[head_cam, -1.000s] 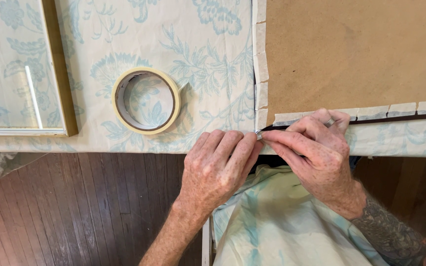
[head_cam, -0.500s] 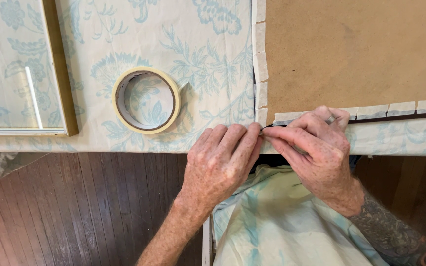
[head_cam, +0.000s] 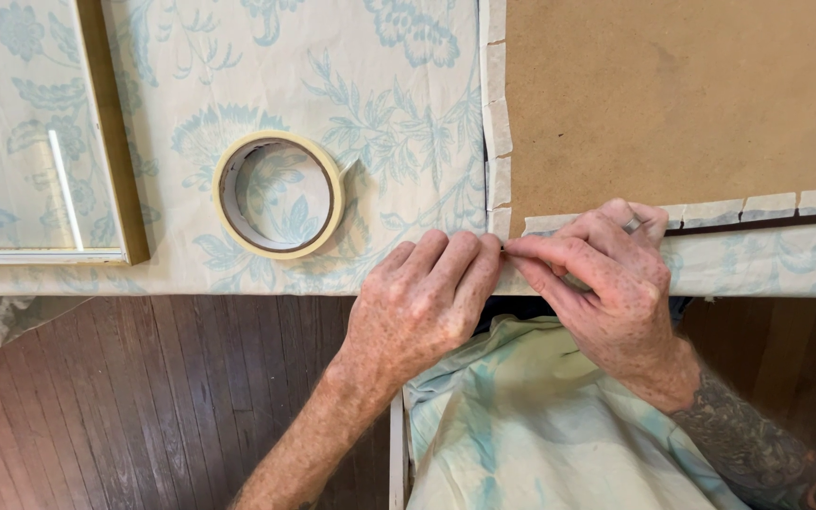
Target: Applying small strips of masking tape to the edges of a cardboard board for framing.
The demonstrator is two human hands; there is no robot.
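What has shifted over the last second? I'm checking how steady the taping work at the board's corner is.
Hardly anything. Both hands stayed pressed at the lower left corner of the brown backing board: the left hand flat, its fingertips at the taped edge, the right hand pinching there. The masking tape roll, the framed glass and the floral cloth lie unchanged.

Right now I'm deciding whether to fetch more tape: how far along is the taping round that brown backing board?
Done: short pale tape strips line the brown backing board's left edge, and more run along the bottom edge at right. In hand: the left hand and right hand pinch at the bottom-left corner. Left: the other edges lie out of view. The cream masking tape roll lies beside it.
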